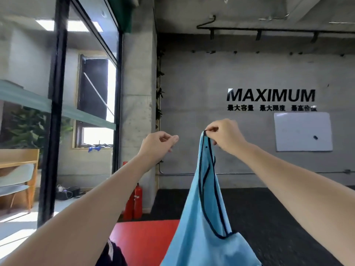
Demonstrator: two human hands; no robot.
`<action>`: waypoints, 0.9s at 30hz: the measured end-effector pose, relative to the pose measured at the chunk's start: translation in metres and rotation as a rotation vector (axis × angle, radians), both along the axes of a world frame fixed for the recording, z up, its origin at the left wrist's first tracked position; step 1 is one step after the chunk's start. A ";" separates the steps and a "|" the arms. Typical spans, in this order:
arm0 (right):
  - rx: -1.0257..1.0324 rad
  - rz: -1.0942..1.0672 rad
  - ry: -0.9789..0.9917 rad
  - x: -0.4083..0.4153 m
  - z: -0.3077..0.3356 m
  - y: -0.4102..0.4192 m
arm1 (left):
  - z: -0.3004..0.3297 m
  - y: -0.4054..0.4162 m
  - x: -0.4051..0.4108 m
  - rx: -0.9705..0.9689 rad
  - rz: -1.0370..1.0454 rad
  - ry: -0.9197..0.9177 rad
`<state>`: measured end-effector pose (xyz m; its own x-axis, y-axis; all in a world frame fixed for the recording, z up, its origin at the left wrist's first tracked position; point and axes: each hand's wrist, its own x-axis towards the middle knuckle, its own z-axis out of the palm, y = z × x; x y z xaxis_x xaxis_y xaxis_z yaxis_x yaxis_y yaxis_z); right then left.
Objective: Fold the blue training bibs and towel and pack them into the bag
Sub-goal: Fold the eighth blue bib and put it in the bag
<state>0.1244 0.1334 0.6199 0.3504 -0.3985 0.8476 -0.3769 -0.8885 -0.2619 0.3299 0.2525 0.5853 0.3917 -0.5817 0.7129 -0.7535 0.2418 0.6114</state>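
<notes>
At the far left of the frame one wooden table (18, 157) with one pale chair (17, 181) under it is cut off by the edge. Low and left of centre stand two red fire extinguishers (134, 200) against the concrete pillar (137, 93). My left hand (158, 144) is raised at mid-frame, fingers curled in with thumb meeting fingertips; I can't see anything in it. Below, one red mat (146, 240) lies on the dark floor, and a dark object (112, 254) at the bottom edge is cut off and hard to make out. Right of centre, my right hand (222, 134) pinches the top strap of one blue bib (203, 217) with dark trim; it hangs straight down, its lower part cut off by the bottom edge. At the right, one whiteboard (303, 131) hangs under black MAXIMUM lettering (270, 95)
</notes>
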 end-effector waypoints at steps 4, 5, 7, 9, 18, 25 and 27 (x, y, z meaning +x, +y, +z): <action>0.018 0.119 -0.013 0.023 0.000 0.011 | 0.006 -0.001 -0.016 0.111 -0.135 0.020; 0.016 0.135 -0.015 0.026 0.000 0.012 | 0.007 -0.002 -0.019 0.141 -0.179 0.038; 0.012 0.155 -0.006 0.029 -0.001 0.012 | 0.006 -0.005 -0.023 0.162 -0.233 0.074; 0.038 0.185 0.000 0.031 -0.003 0.010 | 0.005 -0.010 -0.025 0.138 -0.258 0.113; 0.237 0.414 -0.078 0.028 -0.015 -0.010 | 0.004 -0.028 -0.030 0.090 -0.293 0.223; 0.524 0.642 -0.181 0.018 -0.029 -0.022 | 0.005 -0.044 -0.041 0.018 -0.204 0.195; 0.628 0.692 -0.228 0.019 -0.035 -0.021 | 0.005 -0.047 -0.044 -0.017 -0.154 0.206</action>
